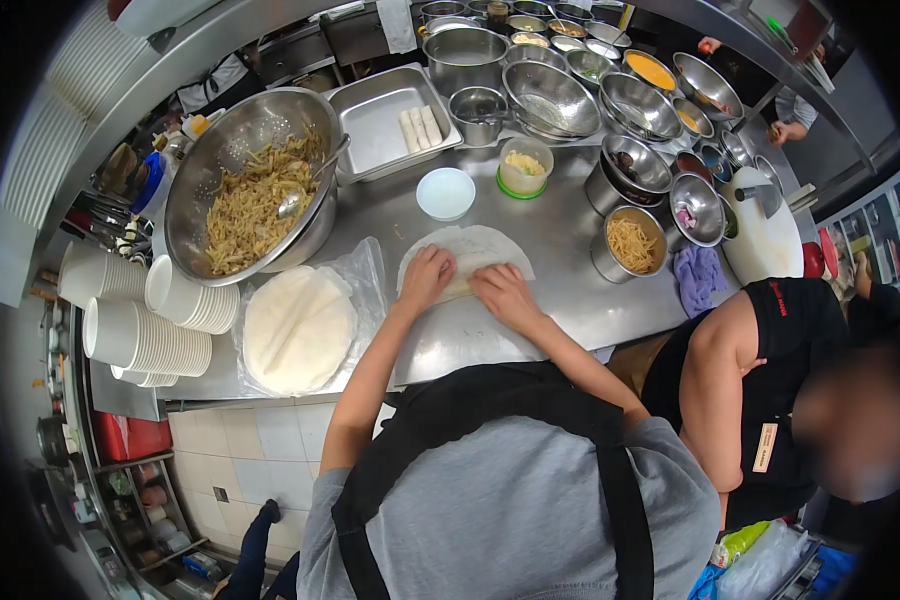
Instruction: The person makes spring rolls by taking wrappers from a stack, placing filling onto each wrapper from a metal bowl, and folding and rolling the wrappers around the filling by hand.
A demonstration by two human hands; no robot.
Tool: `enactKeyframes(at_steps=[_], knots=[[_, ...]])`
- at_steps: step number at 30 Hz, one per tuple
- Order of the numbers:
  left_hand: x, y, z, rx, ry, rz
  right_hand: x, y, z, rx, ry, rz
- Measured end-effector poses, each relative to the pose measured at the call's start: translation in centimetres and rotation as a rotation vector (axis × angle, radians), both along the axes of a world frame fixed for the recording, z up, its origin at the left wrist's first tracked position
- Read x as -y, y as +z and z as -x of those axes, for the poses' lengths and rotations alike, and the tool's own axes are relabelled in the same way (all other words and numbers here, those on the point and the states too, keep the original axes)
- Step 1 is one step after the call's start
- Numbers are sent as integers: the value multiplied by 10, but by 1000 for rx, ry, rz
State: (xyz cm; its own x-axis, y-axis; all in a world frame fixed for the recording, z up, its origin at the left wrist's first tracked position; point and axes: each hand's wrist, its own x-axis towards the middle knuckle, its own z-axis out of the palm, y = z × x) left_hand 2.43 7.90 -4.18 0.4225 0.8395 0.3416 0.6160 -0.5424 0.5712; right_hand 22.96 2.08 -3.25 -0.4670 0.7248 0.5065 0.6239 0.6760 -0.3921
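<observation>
A thin round spring roll wrapper (478, 245) lies on the steel counter in front of me, its near edge folded over. My left hand (428, 277) grips the left part of that fold with curled fingers. On the right part, my right hand (507, 295) presses with bent fingers closed on the wrapper. Any filling inside the fold is hidden. To the left sits a stack of wrappers (300, 330) on a plastic bag (368, 275). Several finished rolls (420, 129) rest in the steel tray (370, 108) beyond my hands.
A large colander of shredded filling (260, 200) with a spoon stands at left, near stacked white tubs (150, 335). A small white dish (446, 193), a green-based cup (524, 168) and a pot of yellow strips (630, 248) lie ahead. A co-worker (750, 390) stands close on my right.
</observation>
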Motion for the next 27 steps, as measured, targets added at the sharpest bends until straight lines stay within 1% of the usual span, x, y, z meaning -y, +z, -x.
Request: enactKeyframes(at_steps=[3, 6, 9, 12, 15, 21, 27], knots=[[5, 12, -4, -6, 110, -81, 4, -1, 3, -11, -30, 67], [14, 25, -7, -52, 191, -208, 2, -5, 3, -23, -34, 67], [33, 22, -1, -71, 21, 9, 3, -4, 2, -44, -39, 111], [50, 25, -7, -38, -5, 27, 2, 0, 2, -36, -37, 235], [51, 20, -10, -53, 31, 86, -1, -2, 2, -27, -74, 213], [55, 22, -18, -162, 72, 89, -5, -1, 3, 22, -70, 239], [57, 16, -19, -156, 81, 66, -4, 3, 2, 48, -56, 227]])
